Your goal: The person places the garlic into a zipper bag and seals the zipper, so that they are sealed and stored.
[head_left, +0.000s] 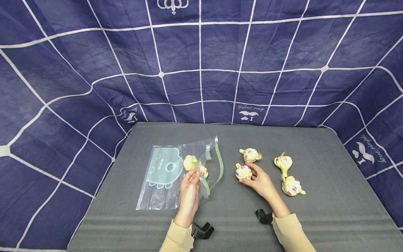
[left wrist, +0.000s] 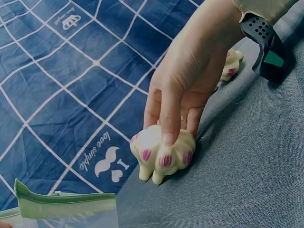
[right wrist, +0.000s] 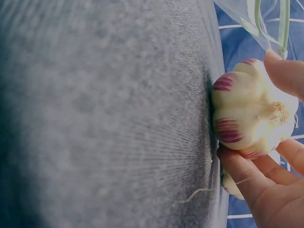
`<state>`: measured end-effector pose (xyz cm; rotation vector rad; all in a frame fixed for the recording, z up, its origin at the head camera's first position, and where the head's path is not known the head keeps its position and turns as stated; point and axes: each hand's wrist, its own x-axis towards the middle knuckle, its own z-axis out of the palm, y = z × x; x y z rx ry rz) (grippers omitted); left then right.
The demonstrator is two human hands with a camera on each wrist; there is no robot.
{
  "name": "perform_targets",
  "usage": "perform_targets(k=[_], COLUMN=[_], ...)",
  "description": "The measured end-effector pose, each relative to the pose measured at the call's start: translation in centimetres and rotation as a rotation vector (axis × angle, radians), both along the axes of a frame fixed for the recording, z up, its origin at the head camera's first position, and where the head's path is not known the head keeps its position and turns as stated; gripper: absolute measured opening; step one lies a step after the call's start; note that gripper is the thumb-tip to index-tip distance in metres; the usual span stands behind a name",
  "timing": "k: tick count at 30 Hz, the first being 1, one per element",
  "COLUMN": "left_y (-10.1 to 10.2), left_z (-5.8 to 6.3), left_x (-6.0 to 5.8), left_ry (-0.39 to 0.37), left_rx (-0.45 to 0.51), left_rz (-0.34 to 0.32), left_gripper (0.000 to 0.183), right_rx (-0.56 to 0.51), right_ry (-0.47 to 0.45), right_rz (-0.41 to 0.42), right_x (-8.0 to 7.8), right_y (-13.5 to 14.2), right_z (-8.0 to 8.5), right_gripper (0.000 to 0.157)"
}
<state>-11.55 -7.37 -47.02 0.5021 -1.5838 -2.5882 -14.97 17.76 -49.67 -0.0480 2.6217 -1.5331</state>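
Note:
My right hand [head_left: 263, 184] grips a garlic bulb [head_left: 242, 172], cream with purple streaks, thumb on one side and fingers on the other. Close up, the right wrist view shows this bulb [right wrist: 237, 111] low against the grey surface, roots facing the palm. To its left lies a clear zip bag [head_left: 145, 201] with a pale blue cartoon print and a green zip strip [head_left: 220, 161]. My left hand [head_left: 189, 190] pinches the near edge of the bag's mouth, which gapes toward the right. Inside are two garlic bulbs [head_left: 189, 162], one partly behind the left fingers.
Just behind the held bulb lies another garlic bulb [head_left: 250, 154]. Farther right, two more bulbs, a rear one [head_left: 283, 162] and a front one [head_left: 292, 186], lie touching. A grey cloth [head_left: 333, 168] covers the table, with a blue grid-patterned curtain [head_left: 220, 52] behind and at the sides.

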Motion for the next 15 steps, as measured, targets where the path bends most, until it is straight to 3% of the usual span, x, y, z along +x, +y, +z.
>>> perform_targets(k=[15], left_y=[0.04], left_z=[-0.01], left_x=[-0.04], left_ry=[-0.011], left_rx=[-0.020], left_rz=[-0.006], left_gripper=[0.022], right_rx=[0.067], right_ry=[0.015], right_rz=[-0.028], right_x=[0.09], right_y=[-0.25], right_z=[0.06], right_gripper=[0.063])
